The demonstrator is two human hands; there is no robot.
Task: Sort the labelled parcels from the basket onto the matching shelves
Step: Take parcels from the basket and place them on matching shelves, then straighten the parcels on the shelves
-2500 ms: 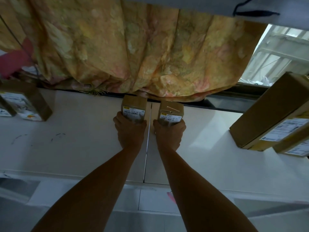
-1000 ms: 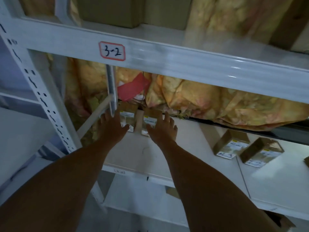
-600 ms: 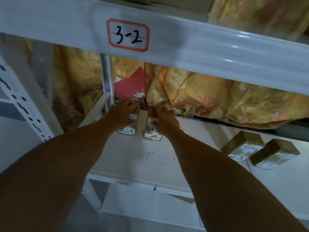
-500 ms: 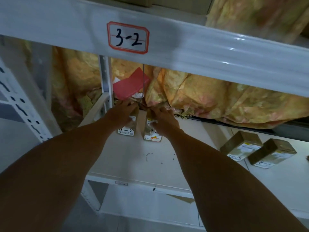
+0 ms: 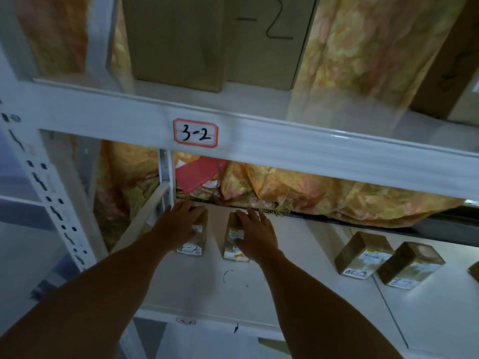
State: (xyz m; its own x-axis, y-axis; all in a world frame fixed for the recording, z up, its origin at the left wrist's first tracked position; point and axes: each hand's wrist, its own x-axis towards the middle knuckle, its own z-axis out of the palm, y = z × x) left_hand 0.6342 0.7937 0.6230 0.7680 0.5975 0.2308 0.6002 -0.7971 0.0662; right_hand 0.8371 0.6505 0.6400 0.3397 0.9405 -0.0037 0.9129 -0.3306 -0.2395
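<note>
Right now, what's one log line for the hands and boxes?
left hand rests on left parcel | right hand rests on right parcel | both parcels on shelf under tag 3-2

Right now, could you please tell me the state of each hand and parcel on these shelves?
Left hand: fingers straight, resting on the first parcel.
Right hand: fingers spread, resting on the second parcel.
Both parcels: standing on the lower shelf, apart.
Third parcel and fourth parcel: untouched, side by side.
Upper-shelf carton: standing, untouched.

Your left hand (image 5: 178,226) hides most of its parcel (image 5: 201,240) (label print unreadable); a box (image 5: 475,271) is cut off at the right edge.
</note>
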